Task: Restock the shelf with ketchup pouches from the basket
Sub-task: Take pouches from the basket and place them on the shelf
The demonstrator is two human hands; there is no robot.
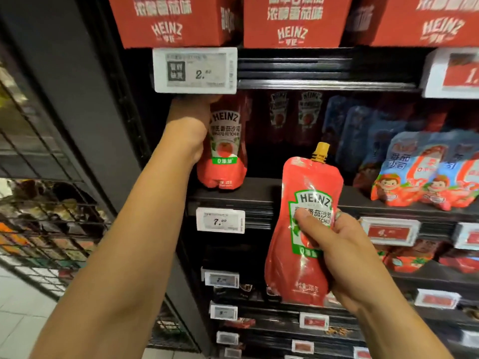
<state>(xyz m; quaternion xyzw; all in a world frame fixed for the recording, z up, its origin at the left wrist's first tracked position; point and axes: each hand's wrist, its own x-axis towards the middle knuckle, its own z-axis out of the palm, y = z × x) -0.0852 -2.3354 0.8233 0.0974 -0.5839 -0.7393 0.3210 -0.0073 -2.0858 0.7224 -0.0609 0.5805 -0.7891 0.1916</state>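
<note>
My left hand [190, 130] grips a red Heinz ketchup pouch [225, 149] from its left side. That pouch stands upright at the left end of the dark shelf [261, 195], its top hidden behind a white price tag [195, 70]. My right hand [334, 252] holds a second red Heinz pouch [298, 203] with a yellow cap, upright in the air in front of the shelf edge. More Heinz pouches [293, 115] stand in shadow at the back of the shelf. The basket is out of view.
Blue and red ketchup multipacks [427, 167] fill the right of the same shelf. Red Heinz cartons [295, 22] sit on the shelf above. Price tags [220, 220] line the shelf edges below. A black wire rack [44, 208] stands to the left, beyond a dark upright post.
</note>
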